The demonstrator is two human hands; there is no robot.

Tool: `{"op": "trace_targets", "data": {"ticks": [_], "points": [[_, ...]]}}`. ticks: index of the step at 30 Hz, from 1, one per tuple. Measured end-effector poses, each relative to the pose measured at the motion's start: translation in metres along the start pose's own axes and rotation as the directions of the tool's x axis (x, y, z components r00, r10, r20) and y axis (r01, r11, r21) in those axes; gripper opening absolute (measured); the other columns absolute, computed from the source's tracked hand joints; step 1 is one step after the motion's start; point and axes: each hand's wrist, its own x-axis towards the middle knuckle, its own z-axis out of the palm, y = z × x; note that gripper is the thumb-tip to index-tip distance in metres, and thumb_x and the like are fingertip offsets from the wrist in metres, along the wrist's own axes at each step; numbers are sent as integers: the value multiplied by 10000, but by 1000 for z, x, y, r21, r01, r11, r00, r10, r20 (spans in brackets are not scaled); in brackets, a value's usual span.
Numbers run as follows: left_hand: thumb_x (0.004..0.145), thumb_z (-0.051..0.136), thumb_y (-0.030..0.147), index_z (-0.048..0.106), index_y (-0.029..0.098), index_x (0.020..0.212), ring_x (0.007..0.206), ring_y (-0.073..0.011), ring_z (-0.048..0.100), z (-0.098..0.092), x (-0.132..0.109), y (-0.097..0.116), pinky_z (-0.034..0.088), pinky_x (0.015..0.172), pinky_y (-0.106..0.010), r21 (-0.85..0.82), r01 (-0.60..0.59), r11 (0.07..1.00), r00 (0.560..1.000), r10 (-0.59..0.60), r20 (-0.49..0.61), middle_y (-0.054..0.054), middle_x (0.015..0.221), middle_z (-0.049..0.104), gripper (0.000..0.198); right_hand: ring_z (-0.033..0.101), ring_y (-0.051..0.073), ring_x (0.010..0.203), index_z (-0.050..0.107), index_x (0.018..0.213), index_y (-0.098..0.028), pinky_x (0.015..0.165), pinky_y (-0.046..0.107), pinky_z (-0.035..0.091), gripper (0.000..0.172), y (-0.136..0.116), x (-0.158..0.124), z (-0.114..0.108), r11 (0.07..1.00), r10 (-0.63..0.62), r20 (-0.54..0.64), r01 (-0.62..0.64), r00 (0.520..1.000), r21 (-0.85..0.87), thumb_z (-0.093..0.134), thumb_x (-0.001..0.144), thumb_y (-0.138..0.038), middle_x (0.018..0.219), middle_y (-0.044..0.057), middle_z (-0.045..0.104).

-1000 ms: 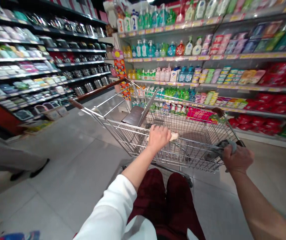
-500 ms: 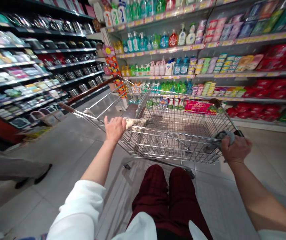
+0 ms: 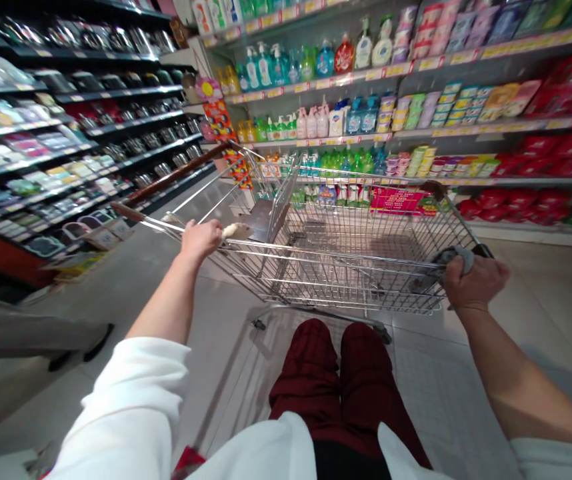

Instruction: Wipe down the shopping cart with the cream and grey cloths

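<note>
A metal shopping cart (image 3: 336,267) stands sideways before me, its brown handle (image 3: 181,175) at the left. My left hand (image 3: 201,240) is closed round a cream cloth (image 3: 237,231) on the cart's near top rail. At the cart's right end, my right hand (image 3: 476,280) is closed on a grey cloth (image 3: 449,257) by the corner of the rim. Part of the grey cloth hangs against the basket wire. The cart's basket shows bare wire.
Shelves of bottles and tubs (image 3: 316,141) run behind the cart. Shelves of pots and bowls (image 3: 81,97) stand at the left. Another person's legs (image 3: 31,327) are at the left edge. A red object (image 3: 189,460) lies low, left of my legs.
My left hand has slid left along the near rail toward the handle, taking the cream cloth along. My right hand stays at the right corner. The view has shifted slightly.
</note>
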Motion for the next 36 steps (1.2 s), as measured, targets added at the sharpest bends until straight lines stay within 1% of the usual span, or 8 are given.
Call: {"op": "trace_targets", "data": {"ticks": [2,5,18,22,26,31,33,36], "points": [[897,311,323,702,206,1081,1036,-301,670,0,-2,10,410,904,-377,-20,-50,999,998,50,41,-135,1111,746,448,414,204,673,273,615,-260,807,405,315,199,0,0,0,1000,13,-3,-13,1000,-11,429,736,-284,609,56,439],[929,267,389,726,199,1047,1021,-328,670,2,-10,25,441,778,-354,-15,-17,1000,1000,17,3,-158,1123,737,511,397,194,678,288,617,-258,812,392,313,189,0,-1,2,999,36,-12,-36,999,-31,425,743,-295,612,51,440],[986,168,363,752,126,943,994,-315,654,7,-34,61,411,782,-387,44,-125,991,974,131,-186,-188,1031,740,632,378,180,688,302,623,-254,816,378,302,185,-1,2,0,998,58,-11,-59,998,-30,432,748,-296,631,53,462],[1007,184,388,760,131,875,946,-300,670,9,-42,91,399,779,-387,26,-216,976,938,215,-273,-180,958,750,645,395,184,677,291,622,-256,807,380,316,187,-1,2,1,997,72,-40,-73,997,-21,425,743,-304,623,65,485],[1025,200,409,766,137,839,894,-292,687,10,-54,138,387,758,-393,-27,-295,955,900,268,-343,-166,897,756,654,423,190,669,293,618,-254,816,394,329,195,-1,1,1,998,69,-38,-69,997,-13,421,753,-312,613,71,498],[1033,237,437,765,142,826,852,-268,697,13,-63,191,371,749,-381,-126,-374,919,863,295,-409,-151,869,762,639,478,207,700,404,614,-230,826,403,344,223,0,-2,-4,1000,-7,-42,7,999,0,390,820,-316,633,74,524],[1033,251,434,759,144,816,835,-269,697,15,-65,200,364,747,-382,-157,-371,915,858,273,-436,-145,844,761,625,502,215,723,457,627,-213,833,406,347,250,0,-5,-9,999,-37,-36,38,999,7,382,844,-313,642,70,526],[1029,284,419,746,147,798,816,-267,694,19,-68,199,353,743,-381,-174,-364,915,846,247,-471,-145,808,754,584,518,211,733,493,634,-199,848,400,352,297,1,-14,-18,997,-81,-26,81,996,-5,372,877,-319,644,63,527]]}}
